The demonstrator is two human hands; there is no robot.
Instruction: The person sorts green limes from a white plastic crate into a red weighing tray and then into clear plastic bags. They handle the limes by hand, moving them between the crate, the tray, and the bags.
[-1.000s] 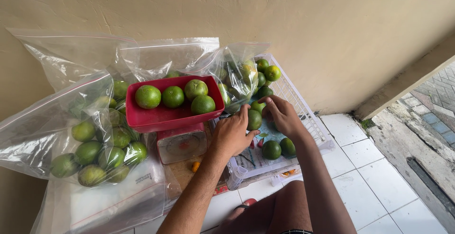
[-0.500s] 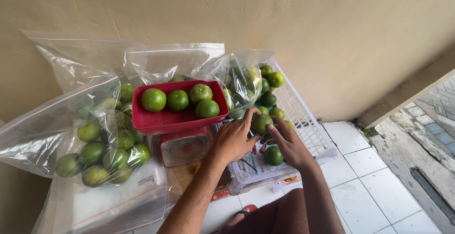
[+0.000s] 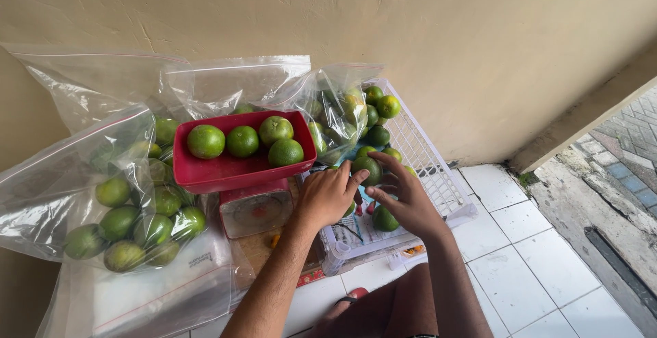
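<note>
My left hand (image 3: 328, 194) lies palm down at the near edge of a white plastic crate (image 3: 438, 174), its fingertips touching a green orange (image 3: 367, 168). A sliver of another green fruit shows under its palm. My right hand (image 3: 405, 198) curls index finger and thumb around that same orange. A second green orange (image 3: 384, 219) sits in the crate just below my right thumb. More green oranges (image 3: 380, 105) are piled at the crate's far end.
A red tray (image 3: 226, 170) holding several green oranges rests on a small dial scale (image 3: 256, 211), left of my hands. Clear plastic bags (image 3: 123, 222) of green oranges lie at the left and behind. White floor tiles (image 3: 520, 256) at the right; beige wall behind.
Both hands have drawn back toward the crate's near end and closed in on one orange between them. The view has shifted a little.
</note>
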